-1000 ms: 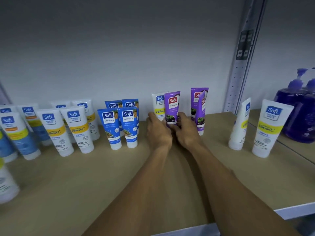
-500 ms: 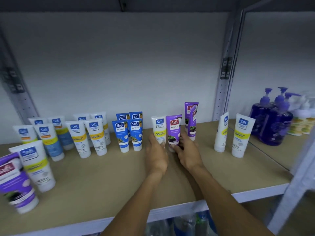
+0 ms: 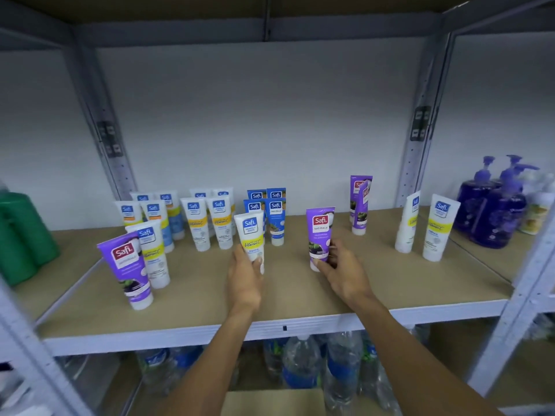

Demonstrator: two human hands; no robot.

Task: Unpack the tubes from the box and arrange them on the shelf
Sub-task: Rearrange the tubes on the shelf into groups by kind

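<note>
My left hand (image 3: 244,276) grips a white tube with a yellow band (image 3: 251,235) by its lower end, upright over the wooden shelf (image 3: 288,295). My right hand (image 3: 342,268) holds a purple tube (image 3: 320,232) near its cap, also upright. Both tubes stand toward the front middle of the shelf, apart from each other. Behind them are two pairs of blue tubes (image 3: 274,217), several white tubes (image 3: 198,220) to the left, and a purple pair (image 3: 360,202) at the back right. The box shows only as a cardboard edge (image 3: 270,400) at the bottom.
A purple tube (image 3: 129,265) and a white one (image 3: 151,250) stand at the front left. Two white tubes (image 3: 438,229) stand at the right. Blue pump bottles (image 3: 495,211) fill the neighbouring bay, green bottles (image 3: 21,232) the left one. Water bottles (image 3: 303,361) sit on the shelf below.
Both hands have drawn the white and purple tubes forward from the back row and moved them apart. The camera has pulled back, showing more of the rack.
</note>
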